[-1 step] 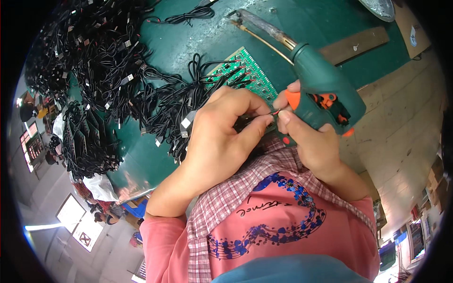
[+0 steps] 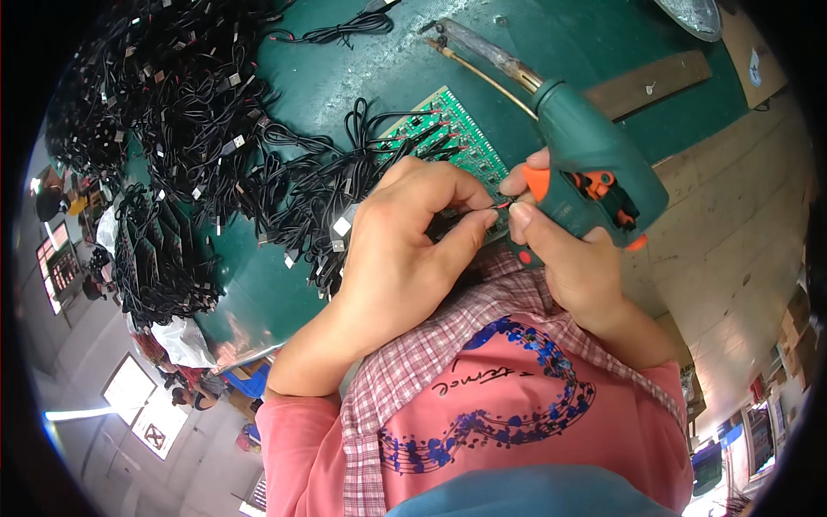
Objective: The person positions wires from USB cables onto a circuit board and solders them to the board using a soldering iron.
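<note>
My left hand (image 2: 405, 241) is closed in a pinch on the end of a black cable, where a thin red wire (image 2: 504, 206) shows between the fingertips. My right hand (image 2: 573, 271) is wrapped round the grip of a green and orange soldering gun (image 2: 594, 142), and its thumb and fingertip meet at the wire end. The gun's hot tip points up and left, away from both hands. Just beyond my fingers lies a green circuit board panel (image 2: 469, 142), with several black cables joined to it by red wire ends. My left hand hides the panel's near part.
A large heap of black USB cables (image 2: 189, 112) covers the left of the green table (image 2: 301, 73). One coiled cable (image 2: 340, 33) lies at the far side. A wooden strip (image 2: 650, 84) and a metal dish (image 2: 693, 15) are at the far right. White plastic bags (image 2: 183, 343) hang by the left edge.
</note>
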`<state>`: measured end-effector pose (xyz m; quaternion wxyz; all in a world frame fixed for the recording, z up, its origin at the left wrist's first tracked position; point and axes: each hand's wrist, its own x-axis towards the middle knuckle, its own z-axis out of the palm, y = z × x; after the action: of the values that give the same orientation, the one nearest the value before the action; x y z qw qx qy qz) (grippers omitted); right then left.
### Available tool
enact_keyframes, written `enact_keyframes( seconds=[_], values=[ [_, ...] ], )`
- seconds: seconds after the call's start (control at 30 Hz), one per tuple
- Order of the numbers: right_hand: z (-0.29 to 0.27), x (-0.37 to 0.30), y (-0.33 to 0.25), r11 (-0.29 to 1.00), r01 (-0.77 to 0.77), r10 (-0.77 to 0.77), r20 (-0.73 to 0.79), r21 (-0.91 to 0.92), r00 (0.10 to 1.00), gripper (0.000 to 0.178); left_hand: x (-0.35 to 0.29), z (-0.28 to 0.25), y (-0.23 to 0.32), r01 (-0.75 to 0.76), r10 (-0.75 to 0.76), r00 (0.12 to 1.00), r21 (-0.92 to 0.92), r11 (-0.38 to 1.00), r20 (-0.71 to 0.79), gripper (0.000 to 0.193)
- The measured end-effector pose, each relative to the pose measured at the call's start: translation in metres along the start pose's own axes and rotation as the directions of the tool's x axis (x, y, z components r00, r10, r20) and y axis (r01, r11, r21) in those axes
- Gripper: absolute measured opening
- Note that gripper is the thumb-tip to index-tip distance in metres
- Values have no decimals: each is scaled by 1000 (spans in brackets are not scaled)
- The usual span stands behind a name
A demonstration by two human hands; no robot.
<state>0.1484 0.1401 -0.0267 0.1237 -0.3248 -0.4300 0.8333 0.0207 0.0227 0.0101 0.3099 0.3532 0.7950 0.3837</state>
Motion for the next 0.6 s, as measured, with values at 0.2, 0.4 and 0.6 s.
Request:
enact_keyframes(
  seconds=[0.2,0.4,0.6],
  values=[
    [-8,5,6,980,126,-101,159,-155,982,40,-3,4,1,11,-12,999,-5,1000,-45,11],
    [1,1,5,996,83,-84,37,15,996,31,-11,10,5,151,-161,986,-195,969,-40,11],
    [0,-5,6,994,-43,38,59,100,998,31,-16,17,7,48,-81,985,-207,977,-151,11]
  ],
)
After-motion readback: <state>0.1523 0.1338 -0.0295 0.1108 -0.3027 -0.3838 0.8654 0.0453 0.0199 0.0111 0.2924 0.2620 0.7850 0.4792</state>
